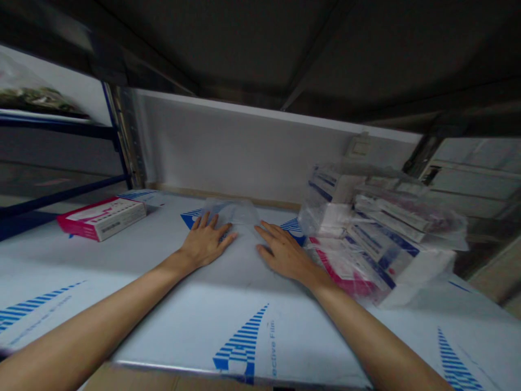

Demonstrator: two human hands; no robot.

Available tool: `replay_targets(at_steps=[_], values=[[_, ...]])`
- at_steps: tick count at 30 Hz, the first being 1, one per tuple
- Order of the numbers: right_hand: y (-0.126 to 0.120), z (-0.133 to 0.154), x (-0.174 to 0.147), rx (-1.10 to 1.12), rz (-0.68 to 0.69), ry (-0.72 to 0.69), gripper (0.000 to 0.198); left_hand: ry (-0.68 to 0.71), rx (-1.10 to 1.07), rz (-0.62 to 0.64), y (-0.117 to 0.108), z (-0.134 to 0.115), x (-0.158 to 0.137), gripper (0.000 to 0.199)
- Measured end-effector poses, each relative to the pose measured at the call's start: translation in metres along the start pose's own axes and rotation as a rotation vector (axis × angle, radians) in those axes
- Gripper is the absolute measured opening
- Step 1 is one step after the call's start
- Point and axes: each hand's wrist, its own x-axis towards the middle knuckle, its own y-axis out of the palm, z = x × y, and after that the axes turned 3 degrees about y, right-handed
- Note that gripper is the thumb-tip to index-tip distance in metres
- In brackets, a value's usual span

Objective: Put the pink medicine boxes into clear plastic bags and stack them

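Note:
A thin clear plastic bag (232, 209) lies flat toward the back of the film-covered shelf (195, 320). My left hand (207, 239) rests palm down at its left side, fingers spread. On the other side, my right hand (283, 250) is also palm down with fingers apart, its fingertips close to the bag's right edge. Whether the fingertips press on the plastic or on the shelf I cannot tell. Neither hand grips anything.
Right of my right hand sits a clear bag of white, blue and pink boxes (378, 239). A pink and white box (103, 217) lies at the left. Blue rack bars (65, 190) stand on the left, and a dark upper shelf (252, 49) hangs overhead.

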Motion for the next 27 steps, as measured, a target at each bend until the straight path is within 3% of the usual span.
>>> replay_targets(at_steps=[4, 7, 9, 12, 15, 18, 23, 27], values=[[-0.048, 0.001, -0.022, -0.072, -0.093, 0.199, 0.038, 0.191, -0.005, -0.069, -0.007, -0.016, -0.001, 0.051], [-0.076, -0.007, -0.049, -0.33, -0.128, 0.434, 0.033, 0.33, -0.079, -0.018, -0.013, -0.039, -0.001, 0.048], [-0.084, -0.015, -0.065, -0.464, -0.063, 0.57, 0.035, 0.367, -0.116, 0.031, -0.014, -0.055, 0.002, 0.05], [-0.083, -0.026, -0.079, -0.489, 0.081, 0.635, 0.035, 0.368, -0.135, 0.089, -0.013, -0.071, 0.013, 0.054], [-0.074, -0.034, -0.079, -0.371, 0.122, 0.605, 0.033, 0.327, -0.124, 0.124, -0.012, -0.075, 0.027, 0.059], [-0.061, -0.039, -0.072, -0.192, 0.05, 0.507, 0.034, 0.258, -0.104, 0.154, -0.011, -0.068, 0.036, 0.065], [-0.042, -0.038, -0.06, 0.08, -0.129, 0.174, 0.027, 0.208, -0.074, 0.119, 0.0, -0.048, 0.037, 0.064], [-0.046, -0.037, -0.049, 0.227, -0.058, -0.088, 0.023, 0.231, -0.078, 0.009, 0.008, -0.044, 0.035, 0.055]])
